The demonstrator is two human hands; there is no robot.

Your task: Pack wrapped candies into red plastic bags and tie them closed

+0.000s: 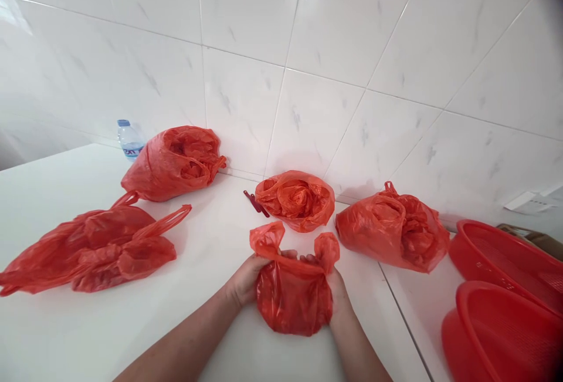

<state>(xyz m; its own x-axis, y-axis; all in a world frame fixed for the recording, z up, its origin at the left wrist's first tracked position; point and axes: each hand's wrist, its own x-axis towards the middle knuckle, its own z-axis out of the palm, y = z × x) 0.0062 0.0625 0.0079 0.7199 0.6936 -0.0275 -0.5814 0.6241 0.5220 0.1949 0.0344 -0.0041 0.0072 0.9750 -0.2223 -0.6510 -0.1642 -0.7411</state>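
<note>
A small red plastic bag (295, 303) with two loop handles is held between my two hands, low at the front of the white table. My left hand (250, 276) grips its left side by the rim, fingers curled behind the plastic. On the other side, my right hand (334, 288) is closed around the rim, partly hidden by the bag. Just beyond them sits an opened red bag (297, 200) with crumpled red plastic inside. Beside it lie a few thin dark-red strips (255, 203), whose kind I cannot make out.
Stuffed red bags stand at the back left (169, 162) and right (391, 229). A flatter bag pile (97, 247) lies at left. A water bottle (128, 138) stands by the tiled wall (246, 94). Two red plastic baskets (472, 317) are at right, past a table seam.
</note>
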